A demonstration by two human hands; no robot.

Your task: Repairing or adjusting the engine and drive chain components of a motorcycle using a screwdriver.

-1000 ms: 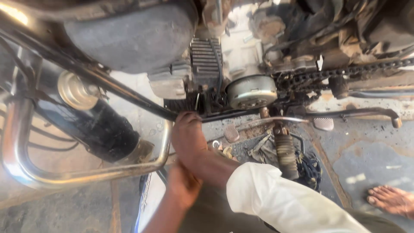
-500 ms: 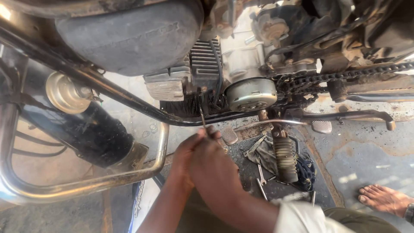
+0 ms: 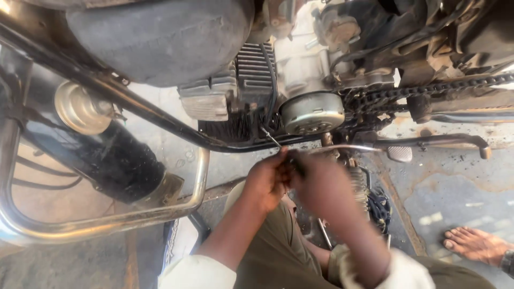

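Both my hands meet just below the motorcycle engine. My left hand pinches the base of a thin metal tool, whose shaft slants up and left toward the black frame tube. My right hand, blurred, closes around the tool's dark handle end right beside the left hand. The tool's tip lies close to the frame tube, under the finned cylinder; whether it touches is unclear. The round grey engine cover sits just above and right of my hands.
A chrome crash guard curves at the left, with the front tyre behind it. The drive chain and a foot peg run to the right. Another person's bare foot rests on the concrete at the lower right.
My right hand drew back from the frame tube and joined the left. Both hands now hold the thin tool, raised nearer the engine.
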